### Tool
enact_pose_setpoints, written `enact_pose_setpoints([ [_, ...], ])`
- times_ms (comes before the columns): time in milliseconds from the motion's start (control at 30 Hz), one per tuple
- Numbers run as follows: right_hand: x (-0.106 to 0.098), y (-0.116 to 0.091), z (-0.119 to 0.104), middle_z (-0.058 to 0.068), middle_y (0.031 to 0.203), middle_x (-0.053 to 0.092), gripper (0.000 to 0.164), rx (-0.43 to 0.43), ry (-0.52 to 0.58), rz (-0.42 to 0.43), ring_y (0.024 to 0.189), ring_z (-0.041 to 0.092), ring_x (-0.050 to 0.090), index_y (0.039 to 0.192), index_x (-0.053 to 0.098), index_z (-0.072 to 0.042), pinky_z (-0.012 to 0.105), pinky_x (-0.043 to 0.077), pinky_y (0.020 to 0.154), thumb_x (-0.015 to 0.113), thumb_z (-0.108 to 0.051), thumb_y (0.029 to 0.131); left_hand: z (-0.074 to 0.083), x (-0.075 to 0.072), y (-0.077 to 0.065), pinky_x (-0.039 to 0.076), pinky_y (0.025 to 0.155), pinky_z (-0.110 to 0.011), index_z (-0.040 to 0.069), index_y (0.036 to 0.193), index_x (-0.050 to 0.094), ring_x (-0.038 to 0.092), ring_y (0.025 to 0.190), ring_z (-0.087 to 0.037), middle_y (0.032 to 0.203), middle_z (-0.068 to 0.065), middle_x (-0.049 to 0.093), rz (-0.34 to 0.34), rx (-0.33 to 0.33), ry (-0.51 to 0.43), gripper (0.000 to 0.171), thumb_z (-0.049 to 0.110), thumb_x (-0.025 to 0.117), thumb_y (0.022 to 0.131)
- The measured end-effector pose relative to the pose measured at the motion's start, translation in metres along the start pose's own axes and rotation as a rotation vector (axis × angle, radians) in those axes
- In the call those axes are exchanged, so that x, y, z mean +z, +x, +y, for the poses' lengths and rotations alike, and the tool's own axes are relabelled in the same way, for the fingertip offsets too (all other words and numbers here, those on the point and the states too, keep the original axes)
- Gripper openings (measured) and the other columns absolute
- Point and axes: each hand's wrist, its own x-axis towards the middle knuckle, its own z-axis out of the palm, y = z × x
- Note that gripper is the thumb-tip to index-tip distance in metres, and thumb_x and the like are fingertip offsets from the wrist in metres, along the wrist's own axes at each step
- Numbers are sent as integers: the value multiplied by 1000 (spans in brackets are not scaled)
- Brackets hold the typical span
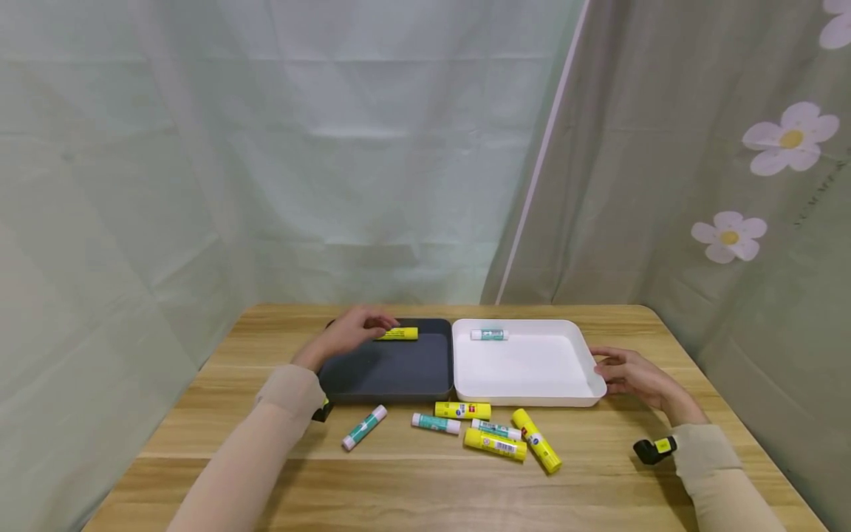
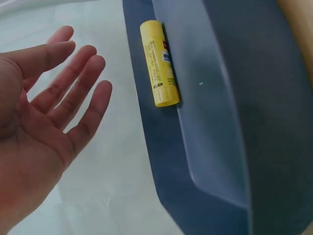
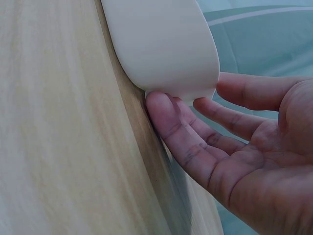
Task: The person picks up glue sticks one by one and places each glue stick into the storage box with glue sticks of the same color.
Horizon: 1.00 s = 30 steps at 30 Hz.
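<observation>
My left hand [image 1: 352,331] hovers over the far left part of the dark tray [image 1: 385,373], fingers loosely spread. A yellow glue stick [image 2: 160,63] lies in that tray along its far wall, apart from the hand in the left wrist view. My right hand [image 1: 634,375] is at the right end of the white tray [image 1: 525,373]; its fingertips [image 3: 164,110] touch the outside of the tray's rounded corner. Inside the white tray, near the far wall, lies a white-and-teal glue stick [image 1: 489,335].
In front of the trays several glue sticks lie loose on the wooden table [image 1: 372,495]. Teal ones include one at left [image 1: 364,427] and another [image 1: 435,423]; yellow ones include one by the trays [image 1: 462,410] and a slanted one [image 1: 536,441]. A curtain [image 1: 399,162] hangs behind.
</observation>
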Motion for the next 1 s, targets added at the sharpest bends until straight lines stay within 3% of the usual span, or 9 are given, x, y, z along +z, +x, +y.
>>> enact_pose_setpoints([
  [267, -1, 0, 1, 16, 117, 59, 66, 5, -5, 3, 95, 22, 64, 157, 25, 13, 34, 59, 81, 58, -9, 104, 7, 6, -18, 55, 96, -51, -1, 133, 68, 66, 115, -35, 127, -24, 68, 26, -7, 28, 30, 1, 57, 105],
  [633, 1, -2, 3, 15, 115, 59, 67, -7, 7, -3, 95, 21, 64, 158, 24, 13, 34, 59, 81, 58, -7, 103, 17, 16, -51, 57, 93, -46, 8, 131, 71, 68, 115, -29, 125, -9, 71, 81, -32, 63, 28, 5, 60, 105],
  [800, 2, -1, 2, 15, 115, 59, 67, -14, 13, -8, 95, 21, 65, 157, 25, 13, 34, 59, 81, 59, -8, 103, 20, 17, -68, 57, 93, -45, 13, 131, 71, 68, 114, -27, 128, -9, 70, 74, -27, 66, 29, 7, 59, 106],
  [1000, 3, -1, 2, 16, 117, 58, 67, -8, 11, 0, 95, 21, 65, 156, 26, 13, 35, 59, 81, 59, -9, 103, 19, 20, -85, 56, 92, -42, 11, 133, 70, 67, 112, -24, 127, -9, 70, 50, -24, 88, 29, 8, 58, 106],
])
